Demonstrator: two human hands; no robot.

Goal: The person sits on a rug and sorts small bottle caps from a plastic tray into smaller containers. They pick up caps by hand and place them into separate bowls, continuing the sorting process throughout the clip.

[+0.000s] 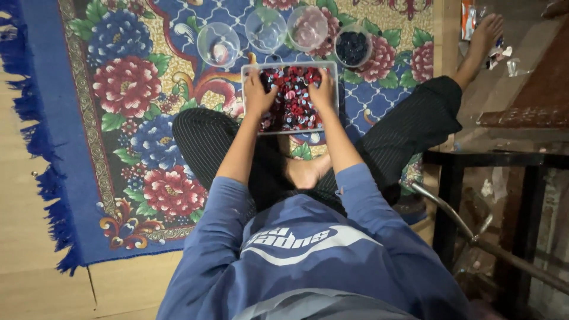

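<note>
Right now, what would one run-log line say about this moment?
left hand: in tray, on red and dark pieces | right hand: same | four clear cups behind tray | floral rug

- The tray (290, 66) lies on the rug (118, 118), just before the person's crossed legs.
- Small pieces (294, 95) fill the tray.
- The left hand (257, 92) rests in the tray's left half, the right hand (323, 90) in its right half, both on the pieces.
- Four cups stand in a row behind the tray: first cup (219, 45) leftmost, second cup (265, 29), third cup (307, 28), fourth cup (352, 47) rightmost.
- The fourth cup holds pieces.
- A table (492, 159) stands right of the person, off the rug.
</note>
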